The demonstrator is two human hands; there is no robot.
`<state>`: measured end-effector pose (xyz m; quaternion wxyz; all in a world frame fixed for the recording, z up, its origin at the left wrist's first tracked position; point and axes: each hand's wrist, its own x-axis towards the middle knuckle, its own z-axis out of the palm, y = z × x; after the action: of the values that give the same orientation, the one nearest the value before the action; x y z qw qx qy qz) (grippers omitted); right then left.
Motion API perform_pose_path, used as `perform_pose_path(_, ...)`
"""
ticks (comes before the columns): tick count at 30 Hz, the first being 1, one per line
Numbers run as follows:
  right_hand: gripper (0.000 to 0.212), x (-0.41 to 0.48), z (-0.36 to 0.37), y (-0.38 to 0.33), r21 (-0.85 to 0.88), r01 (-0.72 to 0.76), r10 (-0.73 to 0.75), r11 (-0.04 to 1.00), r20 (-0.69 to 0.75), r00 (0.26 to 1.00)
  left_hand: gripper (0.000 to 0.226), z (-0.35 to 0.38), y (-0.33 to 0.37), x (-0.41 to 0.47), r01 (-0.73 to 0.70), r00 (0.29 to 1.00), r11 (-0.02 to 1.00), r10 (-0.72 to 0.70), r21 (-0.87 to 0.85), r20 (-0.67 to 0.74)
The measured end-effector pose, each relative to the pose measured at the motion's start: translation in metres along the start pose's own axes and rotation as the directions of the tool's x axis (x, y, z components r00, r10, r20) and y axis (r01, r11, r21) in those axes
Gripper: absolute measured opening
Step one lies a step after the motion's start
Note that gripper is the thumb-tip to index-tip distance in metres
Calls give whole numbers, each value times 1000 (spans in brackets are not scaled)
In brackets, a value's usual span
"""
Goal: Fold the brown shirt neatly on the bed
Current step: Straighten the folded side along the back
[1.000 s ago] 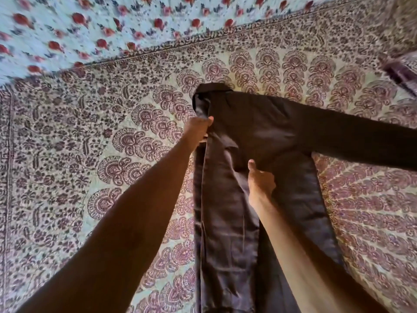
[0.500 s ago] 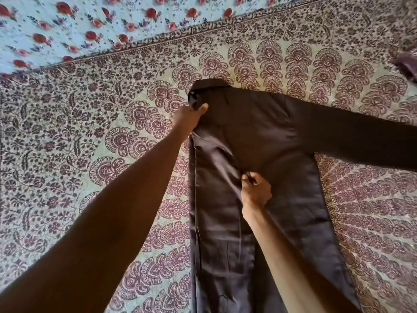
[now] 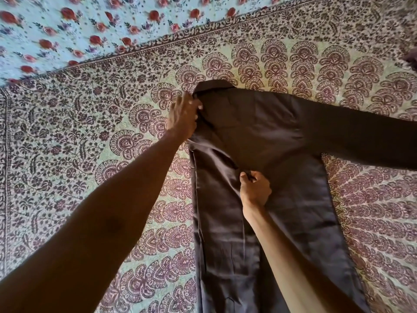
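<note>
A: What's changed in the last half second?

B: The left hand (image 3: 184, 115) has slid up the folded left edge of the brown shirt (image 3: 259, 141) and now sits just under the collar (image 3: 213, 85), while the right hand (image 3: 255, 189) has barely moved.

A: And where does the shirt lie?

B: Flat on the patterned bedspread (image 3: 90, 132), collar away from the person, left side already turned in, right sleeve (image 3: 365, 141) stretched out to the right.

A: The fingers?

B: The left's are held loosely together and curled onto the shoulder edge. The right's are bunched in a pinch on a tuck of cloth mid-chest (what exactly is gripped is hidden).

A: What could spoil it?

B: I'd guess a tug from the right hand drags the pinned fold askew, leaving a diagonal crease near the flowered sheet (image 3: 67, 30) side.
</note>
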<state>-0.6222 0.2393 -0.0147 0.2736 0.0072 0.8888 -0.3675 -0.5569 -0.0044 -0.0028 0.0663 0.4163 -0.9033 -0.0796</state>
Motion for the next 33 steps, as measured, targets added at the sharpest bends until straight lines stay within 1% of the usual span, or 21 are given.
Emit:
perform_pose_path(2,27,0,1,-1,2,0,0,1000,3,1000,57,-6,-1,8,-165,980,949,128,269,150)
perform_pose_path(4,26,0,2,-1,13,-1,1,1000,8,1000,48,-14,-6,16,-234,962,861,137,452,236)
perform_pose_path(5,26,0,2,-1,17,-2,2,1000,12,1000,42,-20,-9,21,-234,956,836,104,496,275)
perform_pose_path(6,26,0,3,-2,19,2,-3,1000,18,1000,38,-25,-13,27,-202,957,840,61,503,284)
perform_pose_path(8,26,0,6,-3,21,21,-22,1000,38,999,34,-36,-17,39,-121,969,858,-7,499,247)
perform_pose_path(10,26,0,9,-4,3,44,-44,999,54,998,33,-40,-15,49,-86,974,866,-31,493,226)
perform_pose_path(12,27,0,12,-4,-26,58,-57,998,58,997,32,-40,-11,52,-31,963,906,-86,422,254)
perform_pose_path(13,28,0,13,-4,-37,61,-59,997,55,997,32,-40,-9,50,41,957,942,-132,332,257)
perform_pose_path(14,29,1,14,-2,-45,62,-60,997,50,997,35,-37,-8,46,154,948,967,-202,202,246)
perform_pose_path(15,29,1,15,-2,-50,59,-57,997,46,997,38,-32,-7,40,282,932,958,-285,46,224)
perform_pose_path(16,31,2,15,-1,-53,54,-51,997,46,998,42,-27,-5,31,410,902,905,-385,-113,195)
perform_pose_path(17,33,3,15,-1,-57,49,-46,997,46,998,47,-20,-3,22,521,853,815,-485,-252,194)
perform_pose_path(18,35,4,15,-1,-63,46,-43,997,48,998,53,-13,-1,13,606,795,714,-556,-351,242)
perform_pose_path(19,36,4,15,-2,-65,42,-39,997,49,998,61,-8,0,5,664,747,627,-587,-408,313)
perform_pose_path(21,37,4,15,-3,-49,35,-32,998,52,998,70,-1,-1,-4,725,688,536,-597,-433,413)
perform_pose_path(25,40,4,15,-3,-30,24,-21,999,80,997,72,6,0,-10,785,618,483,-636,-387,462)
perform_pose_path(26,40,4,15,-3,-22,20,-18,1000,91,996,70,6,3,-14,791,612,494,-648,-362,454)
perform_pose_path(28,41,5,13,-3,11,3,-4,1000,112,994,62,5,11,-21,779,627,529,-662,-337,411)
perform_pose_path(29,43,5,12,-3,39,-4,0,999,124,992,59,2,13,-23,781,624,523,-673,-341,396)
perform_pose_path(31,44,6,10,-2,68,1,-12,998,151,988,55,1,7,-24,786,615,486,-682,-383,396)
perform_pose_path(33,39,7,9,1,49,23,-30,999,151,988,52,0,-5,-23,789,605,434,-672,-435,427)
